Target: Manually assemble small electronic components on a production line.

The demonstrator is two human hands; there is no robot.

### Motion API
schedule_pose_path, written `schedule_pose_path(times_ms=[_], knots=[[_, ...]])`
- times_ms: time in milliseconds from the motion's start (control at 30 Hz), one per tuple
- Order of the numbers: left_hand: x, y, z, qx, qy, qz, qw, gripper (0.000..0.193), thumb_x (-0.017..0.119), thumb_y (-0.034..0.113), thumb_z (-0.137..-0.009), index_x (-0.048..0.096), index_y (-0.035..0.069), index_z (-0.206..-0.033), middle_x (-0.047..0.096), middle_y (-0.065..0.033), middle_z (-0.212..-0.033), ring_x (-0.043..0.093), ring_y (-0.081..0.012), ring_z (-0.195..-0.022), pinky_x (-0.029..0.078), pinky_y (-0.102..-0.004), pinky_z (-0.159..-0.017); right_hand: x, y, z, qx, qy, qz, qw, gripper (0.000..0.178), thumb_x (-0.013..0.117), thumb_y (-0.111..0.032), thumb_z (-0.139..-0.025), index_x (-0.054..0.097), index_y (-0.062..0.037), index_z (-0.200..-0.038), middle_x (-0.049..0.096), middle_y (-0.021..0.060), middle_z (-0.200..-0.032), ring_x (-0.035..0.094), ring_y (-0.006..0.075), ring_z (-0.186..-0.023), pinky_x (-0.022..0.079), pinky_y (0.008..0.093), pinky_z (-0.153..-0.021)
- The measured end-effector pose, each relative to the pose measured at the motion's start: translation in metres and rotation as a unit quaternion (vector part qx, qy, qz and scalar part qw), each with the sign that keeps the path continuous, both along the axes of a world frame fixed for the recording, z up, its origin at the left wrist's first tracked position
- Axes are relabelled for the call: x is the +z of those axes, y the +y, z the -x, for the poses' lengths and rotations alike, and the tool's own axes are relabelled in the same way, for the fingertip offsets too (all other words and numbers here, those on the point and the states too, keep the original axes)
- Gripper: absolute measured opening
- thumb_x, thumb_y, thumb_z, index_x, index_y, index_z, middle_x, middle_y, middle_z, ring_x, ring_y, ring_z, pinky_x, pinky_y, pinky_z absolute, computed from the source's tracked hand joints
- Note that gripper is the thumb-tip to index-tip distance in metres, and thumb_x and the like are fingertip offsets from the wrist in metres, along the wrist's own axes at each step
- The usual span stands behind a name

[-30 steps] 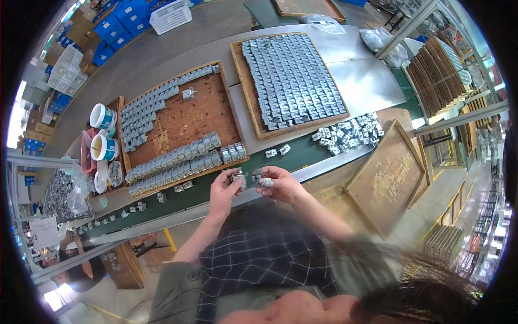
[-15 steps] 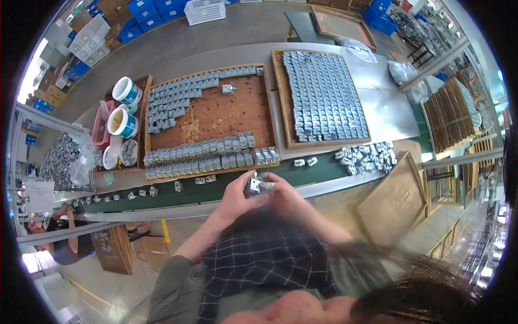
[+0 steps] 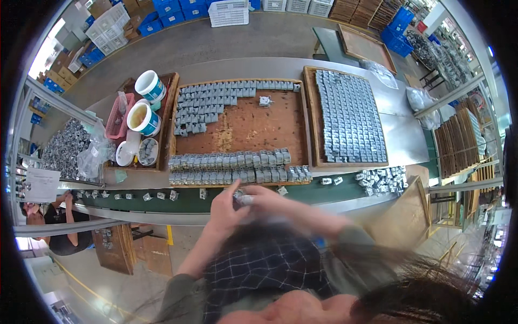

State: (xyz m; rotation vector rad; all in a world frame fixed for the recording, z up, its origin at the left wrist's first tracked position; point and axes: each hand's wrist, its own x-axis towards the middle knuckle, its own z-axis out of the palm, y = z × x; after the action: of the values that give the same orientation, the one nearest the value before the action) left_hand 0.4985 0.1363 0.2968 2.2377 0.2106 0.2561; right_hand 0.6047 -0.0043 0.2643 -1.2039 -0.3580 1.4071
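Close in front of my apron, my left hand [image 3: 222, 209] is closed around a small silvery metal housing [image 3: 241, 200], its thumb and fingers on the sides. My right hand [image 3: 265, 202] reaches in from the right, with its fingers bent against the same part; motion blurs this hand and forearm. Fingers cover much of the housing. Both hands are over the near edge of the green conveyor belt [image 3: 226, 201]. Just beyond them is a wooden tray [image 3: 259, 127] with rows of similar metal housings [image 3: 229, 160] and one lone housing [image 3: 265, 101].
A full wooden tray [image 3: 384, 164] stands right of the first. Loose parts [image 3: 382, 180] are heaped at the belt's right, with several spaced along its left. White buckets [image 3: 144, 120] and a pink basket [image 3: 115, 127] stand left. Another person [image 3: 67, 218] is at far left.
My view has shifted, so the trays and belt appear farther right and lower. My hands, still together on the metal housing, have moved left relative to the trays; my right hand is more blurred.
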Motion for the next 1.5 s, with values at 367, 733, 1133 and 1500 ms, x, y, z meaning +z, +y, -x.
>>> schedule_pose_path(times_ms=[367, 733, 1133, 1500], knots=[[-0.023, 0.063, 0.008, 0.092, 0.033, 0.25, 0.963, 0.041, 0.069, 0.02, -0.072, 0.064, 0.005, -0.109, 0.049, -0.003, -0.096, 0.048, -0.01, -0.081, 0.039, -0.0225, -0.068, -0.071, 0.164, -0.239, -0.312, -0.405, 0.127, 0.85, 0.043, 0.069, -0.019, -0.081, 0.055, -0.0039, -0.118, 0.063, 0.0103, -0.102, 0.06, 0.0169, -0.089, 0.049, 0.0301, -0.07], [-0.008, 0.027, -0.087, 0.009, 0.004, 0.281, 0.96, 0.039, 0.071, 0.015, -0.078, 0.06, 0.002, -0.113, 0.057, -0.0034, -0.097, 0.054, -0.0094, -0.083, 0.045, -0.0242, -0.074, 0.007, 0.017, -0.164, -0.428, 0.075, -0.124, 0.892, 0.04, 0.06, -0.004, -0.083, 0.05, -0.005, -0.121, 0.058, 0.0098, -0.101, 0.058, 0.017, -0.079, 0.049, 0.0275, -0.064], [-0.029, -0.058, -0.217, -0.199, 0.155, 0.037, 0.967, 0.053, 0.061, 0.024, -0.064, 0.062, -0.003, -0.11, 0.065, -0.0199, -0.104, 0.063, -0.0265, -0.095, 0.048, -0.0325, -0.086, -0.008, -0.208, -0.05, -0.559, 0.129, -0.171, 0.801, 0.029, 0.053, -0.002, -0.083, 0.051, -0.0012, -0.112, 0.059, 0.01, -0.095, 0.059, 0.0177, -0.076, 0.048, 0.0245, -0.06], [-0.016, -0.099, -0.137, -0.23, -0.049, -0.107, 0.966, 0.04, 0.058, 0.012, -0.069, 0.062, 0.003, -0.108, 0.059, -0.0196, -0.097, 0.058, -0.0365, -0.09, 0.047, -0.042, -0.083, 0.002, -0.229, -0.023, -0.501, 0.176, -0.134, 0.836, 0.034, 0.062, -0.003, -0.082, 0.054, -0.0001, -0.115, 0.059, 0.0064, -0.089, 0.058, 0.0152, -0.07, 0.049, 0.0261, -0.063]])
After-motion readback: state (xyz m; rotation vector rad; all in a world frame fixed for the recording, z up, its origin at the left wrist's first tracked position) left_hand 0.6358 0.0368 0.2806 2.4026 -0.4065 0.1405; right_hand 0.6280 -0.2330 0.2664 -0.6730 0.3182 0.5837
